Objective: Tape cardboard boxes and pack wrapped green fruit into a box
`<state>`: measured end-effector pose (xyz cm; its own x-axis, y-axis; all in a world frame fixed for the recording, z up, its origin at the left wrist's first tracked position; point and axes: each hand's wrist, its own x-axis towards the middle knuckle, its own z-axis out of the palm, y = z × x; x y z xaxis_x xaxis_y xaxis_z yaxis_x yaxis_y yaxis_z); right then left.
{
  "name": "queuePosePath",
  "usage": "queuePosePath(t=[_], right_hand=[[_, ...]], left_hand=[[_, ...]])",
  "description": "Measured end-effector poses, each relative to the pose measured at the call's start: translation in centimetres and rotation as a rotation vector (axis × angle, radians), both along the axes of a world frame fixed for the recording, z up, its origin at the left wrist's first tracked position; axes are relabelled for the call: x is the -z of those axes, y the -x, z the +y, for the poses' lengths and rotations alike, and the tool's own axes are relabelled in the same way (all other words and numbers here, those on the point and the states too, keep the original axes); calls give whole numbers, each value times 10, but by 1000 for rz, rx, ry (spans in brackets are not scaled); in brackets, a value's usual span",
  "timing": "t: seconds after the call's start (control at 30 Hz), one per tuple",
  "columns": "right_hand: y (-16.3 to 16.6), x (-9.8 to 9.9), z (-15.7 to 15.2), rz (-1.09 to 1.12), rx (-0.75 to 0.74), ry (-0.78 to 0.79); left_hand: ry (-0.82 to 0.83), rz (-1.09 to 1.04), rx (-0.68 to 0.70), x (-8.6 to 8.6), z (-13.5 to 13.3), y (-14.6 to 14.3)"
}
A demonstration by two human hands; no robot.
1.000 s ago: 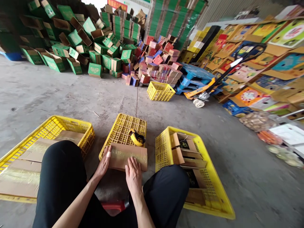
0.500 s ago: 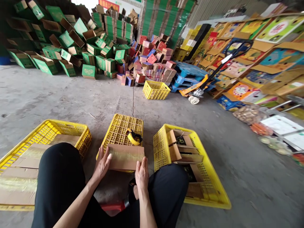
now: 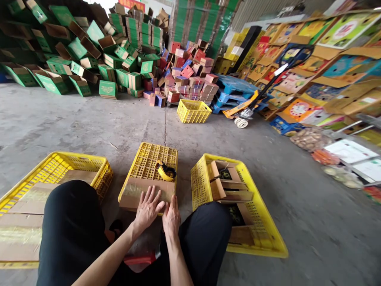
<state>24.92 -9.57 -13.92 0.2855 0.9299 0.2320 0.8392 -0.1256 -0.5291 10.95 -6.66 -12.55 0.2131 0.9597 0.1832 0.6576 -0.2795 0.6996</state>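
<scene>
A brown cardboard box (image 3: 132, 192) with clear tape along its top lies on an upturned yellow crate (image 3: 149, 155) between my knees. My left hand (image 3: 148, 208) rests flat on the box's top, right of its middle, fingers spread. At the right end of the box is my right hand (image 3: 171, 217), its fingers stretched out against the edge and corner. Just behind the box sits a yellow and black tape dispenser (image 3: 166, 171) on the crate.
To my left, a yellow crate (image 3: 104, 167) holds taped boxes (image 3: 22, 230). On my right another yellow crate (image 3: 262, 206) contains open-flapped boxes (image 3: 229, 184) with dark contents. Farther off are a yellow basket (image 3: 194, 111), a pallet jack (image 3: 242, 113), blue pallets (image 3: 233, 87) and piled cartons (image 3: 108, 89).
My left hand has moved from the box's left end onto its top, toward the right. The box has shifted left on the crate, while my right hand stays by its right end.
</scene>
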Motion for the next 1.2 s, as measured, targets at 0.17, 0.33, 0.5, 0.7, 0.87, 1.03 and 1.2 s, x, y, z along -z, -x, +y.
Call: queuePosePath(t=[0.17, 0.33, 0.5, 0.7, 0.87, 1.03, 1.2], right_hand=[[-3, -3, 5, 98, -18, -27], [-10, -5, 11, 164, -47, -7], [-10, 0, 5, 68, -56, 16], [-7, 4, -1, 39, -62, 93], [-5, 1, -5, 16, -134, 52], [-4, -4, -21, -63, -133, 83], [-1, -6, -29, -137, -116, 115]], left_hand=[[-20, 68, 187, -6, 9, -25], [-9, 49, 280, -10, 19, -30], [13, 63, 331, -12, 19, -18], [25, 65, 313, -9, 16, 29], [-48, 156, 236, -1, 13, 59], [-255, 279, 216, 8, 7, 56], [-336, 356, 204, 10, 5, 55]])
